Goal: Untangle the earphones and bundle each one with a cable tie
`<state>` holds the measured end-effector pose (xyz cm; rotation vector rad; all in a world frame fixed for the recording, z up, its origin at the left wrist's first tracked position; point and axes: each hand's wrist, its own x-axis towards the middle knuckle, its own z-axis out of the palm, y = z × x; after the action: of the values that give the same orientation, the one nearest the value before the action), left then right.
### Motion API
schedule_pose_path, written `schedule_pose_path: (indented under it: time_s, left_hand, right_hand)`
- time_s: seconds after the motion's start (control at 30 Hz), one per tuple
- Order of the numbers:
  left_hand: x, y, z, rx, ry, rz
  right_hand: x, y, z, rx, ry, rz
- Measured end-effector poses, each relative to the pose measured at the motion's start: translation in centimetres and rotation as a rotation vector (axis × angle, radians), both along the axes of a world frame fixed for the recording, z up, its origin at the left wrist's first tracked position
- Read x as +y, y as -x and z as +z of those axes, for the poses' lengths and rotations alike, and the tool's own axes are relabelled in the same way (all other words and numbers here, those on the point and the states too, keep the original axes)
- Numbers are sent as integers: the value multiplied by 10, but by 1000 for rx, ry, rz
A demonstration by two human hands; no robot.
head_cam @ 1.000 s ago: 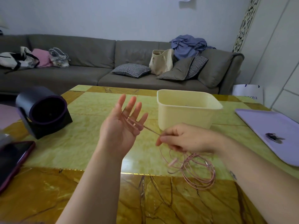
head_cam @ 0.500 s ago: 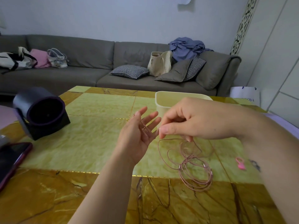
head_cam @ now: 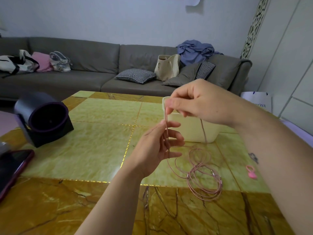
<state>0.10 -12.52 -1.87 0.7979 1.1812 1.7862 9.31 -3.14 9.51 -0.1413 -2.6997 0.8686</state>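
Right hand: we see the right hand (head_cam: 201, 103) raised above the table, in front of the tub, thumb and forefinger pressed together on the earphone cable (head_cam: 204, 181), pinching one strand at its top end.
Left hand: the left hand (head_cam: 156, 147) is lower and just left of the right one, palm turned right, fingers loosely spread and a bit bent. Several cable strands run down across the fingers. We cannot tell if the thumb presses on them.
Cable path: from the pinch the strands drop straight down past the left fingers. A second strand hangs from under the right palm, in front of the tub wall.
Cable rest: most of it lies in a loose pink coil on the table (head_cam: 101, 150), below the right forearm, right of the left wrist.
Cable tie: we mark a pink cable tie (head_cam: 251, 172) flat on the table, right of the coil, apart from it, near the right forearm.
Tub: a cream tub (head_cam: 191, 133) stands upright behind both hands, its rim partly hidden by the right hand.
Left side: a black cylinder (head_cam: 44, 117) on a stand. A phone (head_cam: 13, 165) in a red case is at the edge.
Background: grey sofa (head_cam: 84, 65) with a tote bag (head_cam: 166, 67), a checked cushion (head_cam: 135, 75) and a blue cloth (head_cam: 194, 51).
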Motion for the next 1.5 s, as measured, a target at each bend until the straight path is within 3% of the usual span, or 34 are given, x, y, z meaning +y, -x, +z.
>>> schedule_pose_path:
  time_s: [0.23,0.63,0.83,0.97,1.17,1.3,1.5]
  left_hand:
    - [0,-7,2,-40,-66,-151]
    - [-2,-16,6,82,-103,-207]
    - [-9,-19,13,-13,-170,-326]
    - [-12,-15,21,-147,-293,-236]
    - [-13,18,14,-366,-347,190]
    - [-13,36,1,-346,-256,350]
    - [-6,21,-2,-46,-40,184]
  right_hand:
    - [12,12,-9,123,92,-84]
    - [35,27,-19,310,293,-211]
    - [39,32,-36,258,430,-202]
    - [40,31,-76,83,469,-247]
    - [13,14,-97,-174,167,-103]
    - [-6,-2,-79,-364,-48,-22]
    - [-13,-15,-33,-112,-126,-5]
